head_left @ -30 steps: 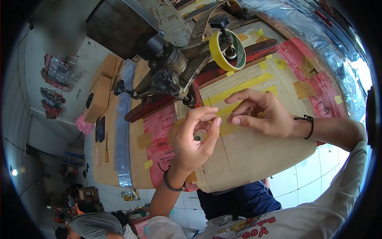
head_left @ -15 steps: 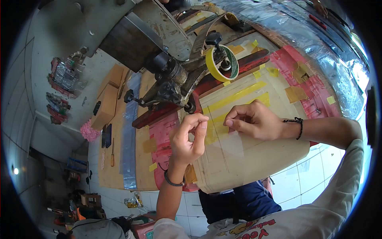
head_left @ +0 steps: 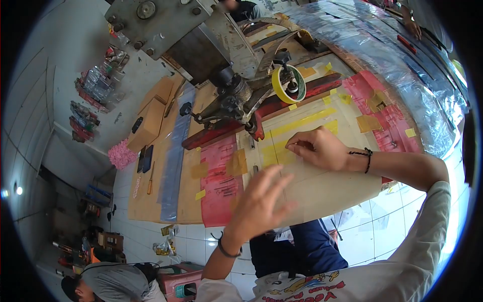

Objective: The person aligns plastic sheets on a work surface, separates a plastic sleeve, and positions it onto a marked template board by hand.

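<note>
My right hand hovers over a beige board, thumb and forefinger pinched together. A thin see-through piece of plastic, hard to make out, seems to hang from that pinch. Lower and to the left, my left hand is blurred by motion, with its fingers spread and nothing visible in them. Yellow tape strips lie across the board beyond my hands. A roll of yellow tape hangs on a knob of the metal clamp arm, above a red bar.
Red taped sheeting flanks the board. Left of it are a clear plastic strip, a screwdriver, phones and a cardboard box. Plastic-wrapped material covers the far right. A person sits low at left.
My left hand has left its pinch beside my right hand, moving down toward me with its fingers spreading. My right hand stays pinched in nearly the same place. The view has shifted slightly.
</note>
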`<state>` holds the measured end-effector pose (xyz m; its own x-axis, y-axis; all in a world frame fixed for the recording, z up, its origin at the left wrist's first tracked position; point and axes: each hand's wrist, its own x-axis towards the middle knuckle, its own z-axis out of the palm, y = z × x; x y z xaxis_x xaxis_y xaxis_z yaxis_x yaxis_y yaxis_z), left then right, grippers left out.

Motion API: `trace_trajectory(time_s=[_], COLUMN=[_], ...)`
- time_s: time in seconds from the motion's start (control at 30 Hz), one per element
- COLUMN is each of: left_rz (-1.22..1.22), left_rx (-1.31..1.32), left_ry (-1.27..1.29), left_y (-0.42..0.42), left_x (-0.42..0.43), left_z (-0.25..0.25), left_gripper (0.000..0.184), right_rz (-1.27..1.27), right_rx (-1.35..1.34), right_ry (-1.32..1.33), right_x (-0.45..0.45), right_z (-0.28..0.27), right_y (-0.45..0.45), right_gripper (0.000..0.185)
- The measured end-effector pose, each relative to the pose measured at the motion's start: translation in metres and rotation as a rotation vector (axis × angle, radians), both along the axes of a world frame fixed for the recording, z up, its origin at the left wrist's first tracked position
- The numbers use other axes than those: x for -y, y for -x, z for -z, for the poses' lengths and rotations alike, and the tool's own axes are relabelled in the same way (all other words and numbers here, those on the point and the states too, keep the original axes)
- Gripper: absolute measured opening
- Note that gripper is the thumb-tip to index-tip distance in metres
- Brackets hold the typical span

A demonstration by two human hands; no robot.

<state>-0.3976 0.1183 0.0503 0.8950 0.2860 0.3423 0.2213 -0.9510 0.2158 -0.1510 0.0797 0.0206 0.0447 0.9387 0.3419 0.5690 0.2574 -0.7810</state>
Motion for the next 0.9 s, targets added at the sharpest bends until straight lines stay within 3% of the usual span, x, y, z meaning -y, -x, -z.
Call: trace_trajectory(time_s=[0.1, 0.2, 0.27, 0.37, 0.5, 0.7, 0.8, 0.9], left_rz=[0.051, 0.030, 0.022, 0.007, -0.004, 0.000, 0.018, -0.064], left_rx=[-0.259, -0.337, -0.320, -0.306, -0.313, -0.321, -0.327, -0.161], left_ry=[-0.028, 0.000, 0.004, 0.018, 0.016, -0.019, -0.083, 0.134], left_y=[0.006, 0.011, 0.010, 0.008, 0.001, -0.008, -0.011, -0.012], left_x=[0.011, 0.005, 0.005, 0.002, -0.006, -0.013, -0.015, -0.020], left_z=[0.023, 0.031, 0.034, 0.034, 0.031, 0.022, 0.013, 0.018], left_gripper=[0.080, 0.094, 0.095, 0.099, 0.106, 0.104, 0.090, 0.072], right_rz=[0.020, 0.065, 0.097, 0.103, -0.052, -0.130, -0.110, -0.144], right_rx=[0.081, 0.051, -0.039, 0.071, 0.418, 0.499, 0.560, 0.594], right_ry=[-0.039, -0.094, -0.044, -0.313, -0.340, -0.255, -0.257, -0.235], right_x=[0.000, -0.002, -0.001, -0.002, 0.008, 0.003, 0.005, 0.005], right_z=[0.003, 0.008, 0.003, 0.004, -0.001, 0.013, 0.017, 0.017], right_y=[0.000, 0.001, 0.003, 0.001, 0.005, 0.002, 0.002, -0.001], right_gripper=[0.021, 0.022, 0.022, 0.022, 0.021, 0.034, 0.039, 0.040])
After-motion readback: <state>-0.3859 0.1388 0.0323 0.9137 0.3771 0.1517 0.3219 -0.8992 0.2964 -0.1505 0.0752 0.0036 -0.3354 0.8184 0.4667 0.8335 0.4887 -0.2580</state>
